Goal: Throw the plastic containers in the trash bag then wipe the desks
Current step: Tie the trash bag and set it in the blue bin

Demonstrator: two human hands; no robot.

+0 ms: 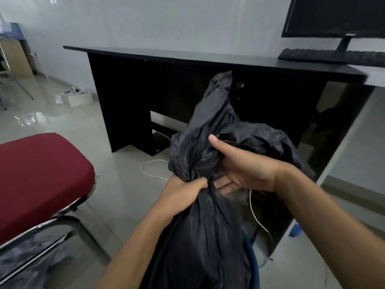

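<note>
A black trash bag (204, 236) hangs in front of me, its neck gathered and its loose top flaps standing up. My left hand (183, 190) is closed around the bunched neck from the left. My right hand (241, 170) grips the crumpled upper plastic from the right, thumb on top. Whatever is inside the bag is hidden; no plastic containers show. Behind the bag stands a black desk (187, 56) with a bare top on its left part.
A keyboard (333, 56) and a monitor (335, 15) sit at the desk's right end. A red-cushioned chair (39, 178) with a chrome frame is at my left. White cables (152, 170) lie on the glossy tile floor. A power strip (74, 98) rests by the wall.
</note>
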